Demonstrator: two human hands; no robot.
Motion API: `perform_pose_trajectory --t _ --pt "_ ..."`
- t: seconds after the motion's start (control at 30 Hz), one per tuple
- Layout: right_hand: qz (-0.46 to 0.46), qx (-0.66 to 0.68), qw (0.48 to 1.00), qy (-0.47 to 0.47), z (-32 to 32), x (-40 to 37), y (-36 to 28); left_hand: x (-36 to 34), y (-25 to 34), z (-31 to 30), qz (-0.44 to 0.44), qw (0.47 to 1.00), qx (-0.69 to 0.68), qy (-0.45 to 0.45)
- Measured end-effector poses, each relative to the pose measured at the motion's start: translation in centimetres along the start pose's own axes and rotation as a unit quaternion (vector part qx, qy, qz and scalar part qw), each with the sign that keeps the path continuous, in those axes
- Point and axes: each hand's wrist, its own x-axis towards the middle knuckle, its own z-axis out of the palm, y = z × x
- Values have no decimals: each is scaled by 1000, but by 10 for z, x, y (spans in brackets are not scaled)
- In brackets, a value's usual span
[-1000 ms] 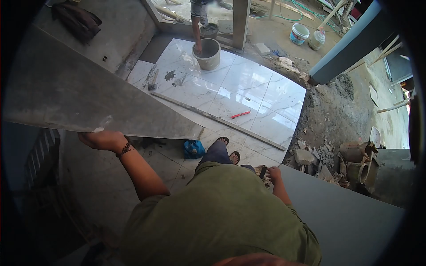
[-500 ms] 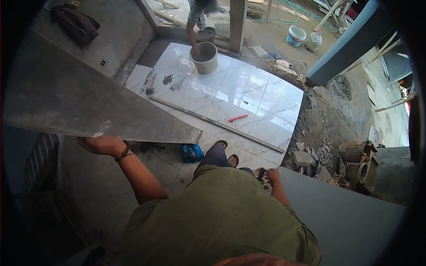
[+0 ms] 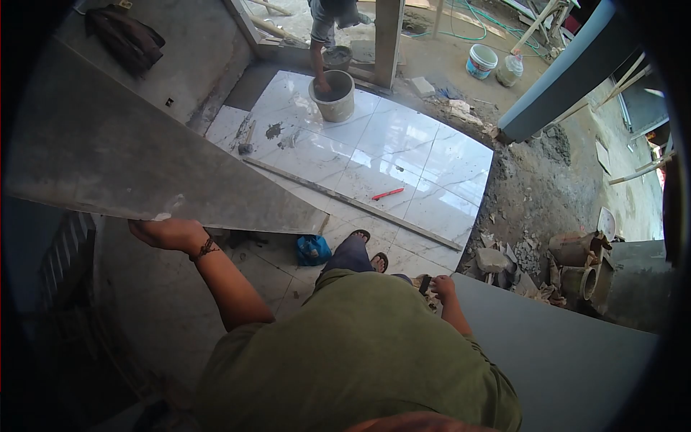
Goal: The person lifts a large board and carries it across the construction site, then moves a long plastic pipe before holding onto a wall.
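My left hand (image 3: 169,236) is bent against the lower edge of a grey wall or panel (image 3: 173,169), its fingers closed at that edge and partly hidden. A whitish smear marks the edge just above it. Low at my right side, my right hand (image 3: 443,286) is closed beside a small dark object (image 3: 425,284) whose kind I cannot make out. My sandalled feet (image 3: 379,262) stand on the tiles near a blue plastic bag (image 3: 312,250).
Marble-patterned tiles (image 3: 374,144) carry a long straight bar (image 3: 353,203), a red marker-like object (image 3: 388,194) and mortar blobs (image 3: 273,130). At a bucket (image 3: 334,108), a co-worker's hand (image 3: 322,85) reaches in. Rubble (image 3: 529,248) lies right, below a slanting grey column (image 3: 558,72).
The view has shifted very slightly. The co-worker's arm stays in the bucket, and both my hands keep their places.
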Motion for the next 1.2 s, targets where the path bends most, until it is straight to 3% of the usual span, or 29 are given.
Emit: perform_pose_trajectory --t 0.37,0.47,0.57,0.67,0.73,0.83,0.97,1.2 --pt "-10 1 1000 8 0 -1 -2 -1 3 -1 16 998 55 -14" --pt "-136 -84 987 -21 0 34 35 -2 4 0 0 999 34 -7" --pt "-2 13 1000 3 4 3 6 0 0 -1 6 1000 25 -11" --pt "-2 5 1000 -1 5 4 6 0 4 1 -21 1000 15 -3" --pt "-44 -23 999 -8 4 17 17 2 -3 -3 5 999 37 -13" --pt "-188 -140 972 -19 -3 62 61 2 -5 -5 15 999 42 -20" --pt "-21 -8 1000 -2 3 12 12 0 1 -1 -11 1000 2 -8" --pt "3 -20 1000 -8 4 2 5 0 2 1 -5 1000 17 -3"
